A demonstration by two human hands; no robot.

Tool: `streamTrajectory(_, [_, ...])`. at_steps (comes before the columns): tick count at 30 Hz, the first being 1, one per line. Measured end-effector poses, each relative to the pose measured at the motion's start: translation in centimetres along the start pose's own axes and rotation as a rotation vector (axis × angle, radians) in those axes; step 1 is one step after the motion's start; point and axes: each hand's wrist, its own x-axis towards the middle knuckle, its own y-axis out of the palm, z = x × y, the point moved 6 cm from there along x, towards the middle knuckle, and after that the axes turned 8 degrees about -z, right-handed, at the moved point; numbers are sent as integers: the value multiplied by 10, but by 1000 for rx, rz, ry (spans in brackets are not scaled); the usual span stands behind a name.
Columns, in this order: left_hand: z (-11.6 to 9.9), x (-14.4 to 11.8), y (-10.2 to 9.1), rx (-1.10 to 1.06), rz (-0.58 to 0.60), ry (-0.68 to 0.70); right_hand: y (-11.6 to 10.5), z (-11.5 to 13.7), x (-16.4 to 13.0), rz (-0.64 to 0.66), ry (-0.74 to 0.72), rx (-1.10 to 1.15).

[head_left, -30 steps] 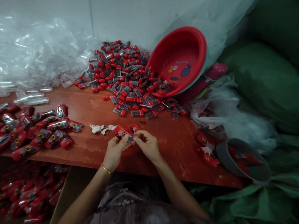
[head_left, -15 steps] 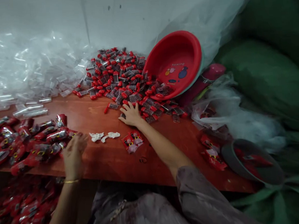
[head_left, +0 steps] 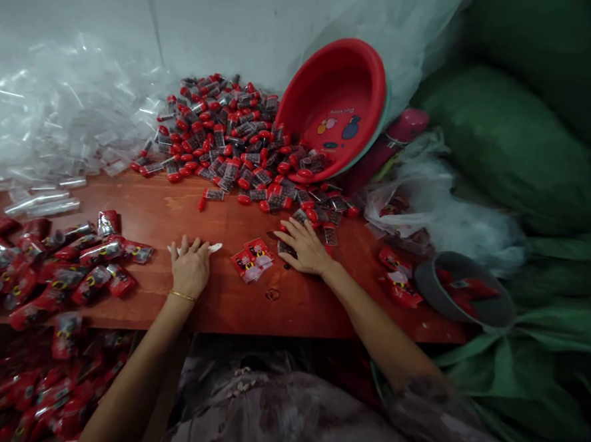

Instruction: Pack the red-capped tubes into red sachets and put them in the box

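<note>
My left hand point(head_left: 190, 270) lies on the table with its fingers spread, covering most of a white crumpled strip point(head_left: 216, 247). My right hand point(head_left: 304, 248) rests palm down, fingers stretched out, over a small dark-filled container point(head_left: 286, 249) partly hidden beneath it. Between the hands lie red printed packets point(head_left: 252, 259) with a cartoon figure. Beyond my right hand spreads a heap of small clear containers with red caps point(head_left: 220, 135). Left of my left hand is a pile of red-wrapped, shiny packs point(head_left: 91, 281).
A red basin point(head_left: 339, 78) leans on its side against the heap. Clear plastic sleeves point(head_left: 58, 109) are piled at the back left. At the right stand a grey bowl point(head_left: 430, 286) and green sacks point(head_left: 516, 147). More red packs point(head_left: 50, 396) lie below the table's front edge.
My left hand has moved right from the wrapped packs onto the white strips. My right hand has drawn back from the heap and shifted right. The head view has shifted slightly.
</note>
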Motion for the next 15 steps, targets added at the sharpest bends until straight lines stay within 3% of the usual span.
streamTrajectory(3, [-25,-5,-1,-19,-39,24,-9,10,-20,-85,34,-9])
streamTrajectory(7, [-78,-6,28,-42,149,184,-22,23,-42,-275,153,-14])
streamTrajectory(9, [-94,-4,45,-5,240,242,-26,30,-50,-334,199,-3])
streamTrajectory(12, [-96,-2,60,63,305,257,-31,39,-57,-377,241,37])
streamTrajectory(15, [-86,-4,58,78,282,239,-33,47,-60,-411,263,77])
